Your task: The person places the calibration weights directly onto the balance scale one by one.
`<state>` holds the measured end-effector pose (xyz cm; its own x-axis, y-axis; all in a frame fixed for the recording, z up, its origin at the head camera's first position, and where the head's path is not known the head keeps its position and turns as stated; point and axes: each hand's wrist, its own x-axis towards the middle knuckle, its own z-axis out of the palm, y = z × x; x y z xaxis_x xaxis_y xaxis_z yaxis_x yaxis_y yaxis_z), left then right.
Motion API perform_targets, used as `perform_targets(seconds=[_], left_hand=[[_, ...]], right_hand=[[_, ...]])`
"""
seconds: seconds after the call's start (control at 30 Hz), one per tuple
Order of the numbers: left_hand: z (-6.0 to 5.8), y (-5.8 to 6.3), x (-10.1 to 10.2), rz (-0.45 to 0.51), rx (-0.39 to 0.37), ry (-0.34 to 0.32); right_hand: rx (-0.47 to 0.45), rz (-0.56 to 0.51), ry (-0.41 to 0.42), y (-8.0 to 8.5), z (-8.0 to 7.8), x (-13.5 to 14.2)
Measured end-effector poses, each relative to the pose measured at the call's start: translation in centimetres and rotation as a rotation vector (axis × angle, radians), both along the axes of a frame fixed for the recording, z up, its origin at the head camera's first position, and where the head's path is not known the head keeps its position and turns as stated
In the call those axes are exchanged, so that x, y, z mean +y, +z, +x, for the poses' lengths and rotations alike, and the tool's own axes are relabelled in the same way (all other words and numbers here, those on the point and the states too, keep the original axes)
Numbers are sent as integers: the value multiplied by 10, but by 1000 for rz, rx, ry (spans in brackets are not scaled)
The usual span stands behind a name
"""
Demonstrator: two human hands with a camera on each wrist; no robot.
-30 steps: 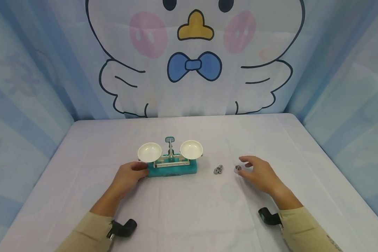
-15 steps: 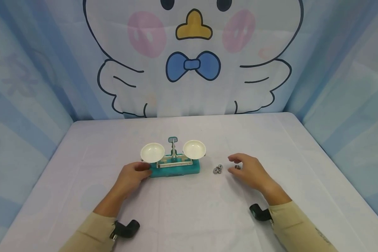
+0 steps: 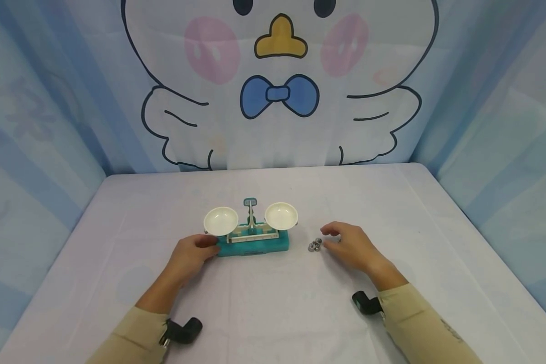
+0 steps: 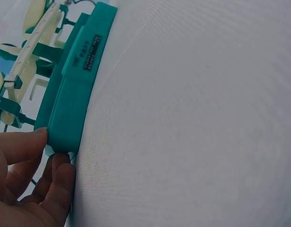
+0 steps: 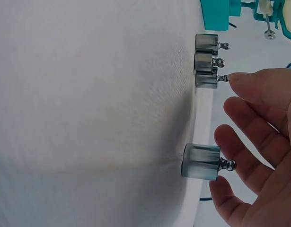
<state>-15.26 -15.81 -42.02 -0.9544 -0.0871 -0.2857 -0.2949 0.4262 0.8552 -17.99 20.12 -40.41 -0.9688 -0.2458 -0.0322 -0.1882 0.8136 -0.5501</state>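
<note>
A teal balance scale (image 3: 255,246) with two white pans (image 3: 281,216) stands mid-table. My left hand (image 3: 188,257) grips the left end of its base, thumb on top and fingers at the end face, as the left wrist view shows. My right hand (image 3: 352,246) hovers right of a tight cluster of metal weights (image 3: 315,245), fingers loosely bent with nothing between them. In the right wrist view the thumb tip is right at the knob of the nearest clustered weight (image 5: 207,79). A separate knobbed weight (image 5: 201,161) stands beside the lower fingers, mostly hidden in the head view.
The table (image 3: 273,313) has a white cloth. A curtain with a cartoon bird (image 3: 279,96) hangs behind its far edge, and blue curtains (image 3: 505,126) flank both sides. Black wrist cameras (image 3: 366,303) stick out from the beige sleeves (image 3: 425,323).
My right hand has moved left, from the separate weight to the cluster. The balance scale has shifted slightly right, with my left hand still gripping its base.
</note>
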Motion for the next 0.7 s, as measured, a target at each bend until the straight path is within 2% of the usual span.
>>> perform_targets(seconds=[0.33,0.7], left_hand=[[0,-1,0,-2,-3,1],[-1,-2,-2,10,5,-4]], right_hand=[[-8,-10,20,-4,-4,-3],[-17,54,51,-3,-11,-9]])
